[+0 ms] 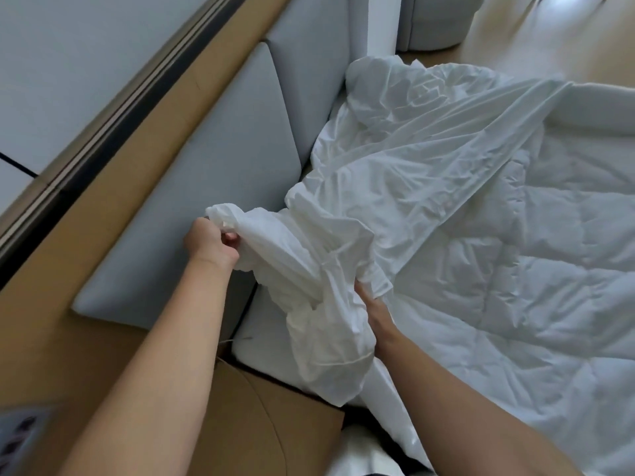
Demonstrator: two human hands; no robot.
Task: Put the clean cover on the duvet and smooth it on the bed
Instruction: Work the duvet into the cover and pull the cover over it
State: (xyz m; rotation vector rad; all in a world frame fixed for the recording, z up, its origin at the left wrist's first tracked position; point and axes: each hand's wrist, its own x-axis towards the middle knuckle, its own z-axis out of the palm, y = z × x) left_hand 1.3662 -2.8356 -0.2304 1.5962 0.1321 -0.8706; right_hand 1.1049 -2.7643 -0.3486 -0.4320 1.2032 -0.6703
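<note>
Two bare forearms are seen rising from the bottom edge of the frame, one from the lower left and one from the lower right. The left hand (211, 243) is closed in a fist round a bunched corner of the white cover (395, 173). That corner is held up at the middle left of the frame, in front of the grey padded headboard (220, 173).

The right hand (371, 305), lower and just right of centre, is pushed into the gathered cloth. A fold of the cover is gripped by it, though the fingertips are hidden by the fabric. Between the two hands the cover is bunched into a thick, crumpled roll that hangs down over the corner of the mattress (261, 334).

From there the cover is spread in a wrinkled sheet toward the upper right, where one edge is lifted and drawn taut. A crumpled heap of it is piled at the upper centre against the headboard. The quilted white duvet (536, 276) is laid out at the right side of the frame, overlaid by the cover along its left side.

A wooden panel (103, 187) is seen running diagonally behind the headboard at the left. A brown wooden surface (275, 424) is seen at the bottom centre, beside the mattress. Pale floor (515, 29) is visible at the upper right, blurred.
</note>
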